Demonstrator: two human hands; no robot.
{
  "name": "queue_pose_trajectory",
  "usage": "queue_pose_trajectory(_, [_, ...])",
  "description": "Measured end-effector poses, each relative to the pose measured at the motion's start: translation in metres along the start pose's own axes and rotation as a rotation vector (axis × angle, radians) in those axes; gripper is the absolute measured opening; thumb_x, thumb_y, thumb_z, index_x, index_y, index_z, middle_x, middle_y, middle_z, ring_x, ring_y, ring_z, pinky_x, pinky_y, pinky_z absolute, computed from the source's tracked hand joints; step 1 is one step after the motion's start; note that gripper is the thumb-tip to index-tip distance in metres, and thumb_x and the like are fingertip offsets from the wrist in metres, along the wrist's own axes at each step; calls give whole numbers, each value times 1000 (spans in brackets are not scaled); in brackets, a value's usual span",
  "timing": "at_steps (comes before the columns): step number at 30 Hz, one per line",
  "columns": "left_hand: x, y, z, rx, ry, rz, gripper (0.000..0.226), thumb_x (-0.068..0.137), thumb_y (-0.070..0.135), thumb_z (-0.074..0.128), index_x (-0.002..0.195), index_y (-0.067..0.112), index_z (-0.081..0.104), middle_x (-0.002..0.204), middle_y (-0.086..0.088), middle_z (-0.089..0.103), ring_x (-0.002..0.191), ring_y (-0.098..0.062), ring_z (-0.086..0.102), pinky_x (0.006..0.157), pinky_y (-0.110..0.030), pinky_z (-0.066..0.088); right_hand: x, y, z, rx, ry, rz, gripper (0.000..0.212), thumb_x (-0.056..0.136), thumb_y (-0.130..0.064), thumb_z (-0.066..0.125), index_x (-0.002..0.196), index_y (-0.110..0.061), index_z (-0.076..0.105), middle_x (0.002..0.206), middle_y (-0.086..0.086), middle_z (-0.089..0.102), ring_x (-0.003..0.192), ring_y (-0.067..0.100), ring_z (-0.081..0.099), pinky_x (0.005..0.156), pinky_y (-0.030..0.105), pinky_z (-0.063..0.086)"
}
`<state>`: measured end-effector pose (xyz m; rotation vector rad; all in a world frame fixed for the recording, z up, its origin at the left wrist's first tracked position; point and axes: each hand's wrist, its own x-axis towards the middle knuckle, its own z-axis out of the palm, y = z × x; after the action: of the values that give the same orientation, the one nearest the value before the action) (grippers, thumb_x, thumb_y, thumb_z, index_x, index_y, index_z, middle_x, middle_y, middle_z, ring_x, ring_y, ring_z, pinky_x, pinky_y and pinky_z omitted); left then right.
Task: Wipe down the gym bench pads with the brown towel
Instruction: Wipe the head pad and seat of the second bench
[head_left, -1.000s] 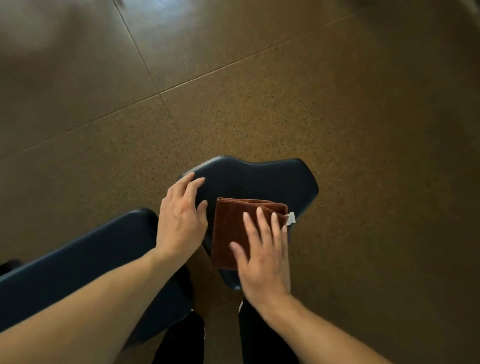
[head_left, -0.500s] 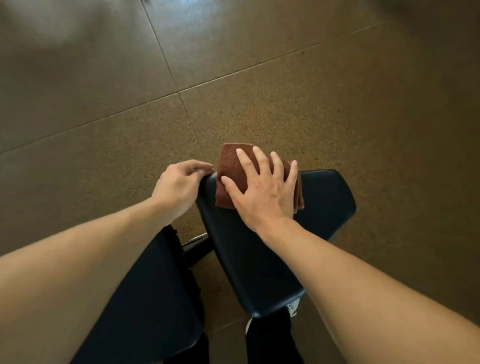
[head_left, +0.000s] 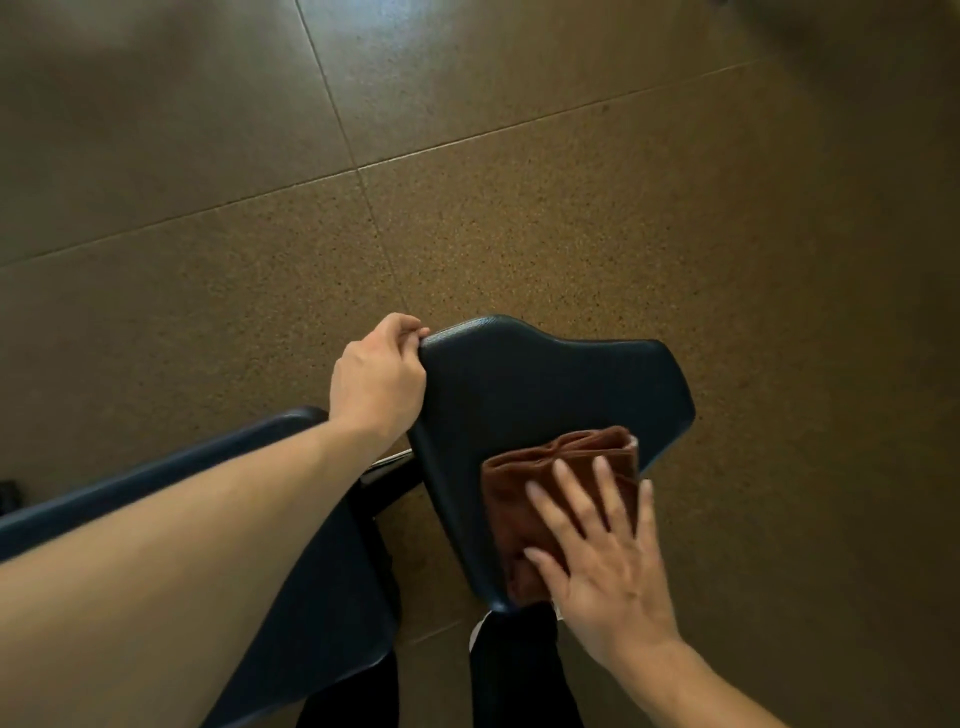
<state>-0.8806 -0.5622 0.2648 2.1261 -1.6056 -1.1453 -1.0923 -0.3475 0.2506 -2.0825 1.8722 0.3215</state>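
A folded brown towel (head_left: 550, 483) lies on the near right part of the black seat pad (head_left: 530, 384) of the gym bench. My right hand (head_left: 602, 561) presses flat on the towel with straight, spread fingers. My left hand (head_left: 376, 382) grips the pad's far left corner, fingers curled over the edge. A second, longer black pad (head_left: 322, 597) runs off to the lower left, partly hidden under my left forearm.
Brown speckled floor tiles surround the bench on all sides. A metal frame piece (head_left: 387, 470) shows in the gap between the two pads. My dark trouser legs (head_left: 514, 670) stand just below the seat pad.
My right hand has slid the towel from the pad's far edge back toward me and to the right. My left hand keeps its grip on the far left corner.
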Motion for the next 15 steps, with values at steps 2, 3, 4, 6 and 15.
queue_pose_trajectory(2, [-2, -3, -2, 14, -5, 33, 26, 104, 36, 44, 120, 34, 64, 111, 7, 72, 105, -19, 63, 95, -36, 48, 22, 2, -11, 55, 22, 164, 68, 101, -62, 31, 163, -35, 24, 172, 0, 20, 160, 36, 9, 120, 72, 19])
queue_pose_trajectory(3, [-1, -6, -2, 22, -14, 51, 26, 104, 36, 44, 120, 35, 64, 112, 7, 72, 105, -18, 63, 96, -37, 49, 41, 3, -18, 71, 41, 227, 69, 101, -63, 28, 164, -34, 22, 173, 2, 18, 160, 36, 5, 122, 71, 14])
queue_pose_trajectory(4, [2, -9, -2, 18, -29, 62, 26, 103, 37, 44, 120, 36, 64, 113, 9, 72, 107, -17, 63, 97, -37, 48, 64, 2, -28, 88, 58, 277, 69, 102, -65, 24, 164, -33, 21, 173, 2, 16, 160, 35, 1, 124, 69, 7])
queue_pose_trajectory(6, [6, -12, -3, -16, -58, 53, 27, 103, 39, 45, 119, 37, 66, 113, 11, 71, 108, -14, 62, 97, -35, 48, 122, -6, -55, 147, 78, 334, 70, 102, -69, 18, 164, -36, 17, 174, -2, 13, 161, 30, -4, 125, 64, -8])
queue_pose_trajectory(15, [17, -8, -14, -308, -135, -184, 26, 105, 26, 47, 111, 24, 72, 103, 8, 72, 93, -3, 63, 74, -18, 49, 120, -68, -41, 111, 127, -41, 64, 104, -61, 33, 163, -38, 23, 173, -4, 17, 161, 26, 5, 125, 64, 8])
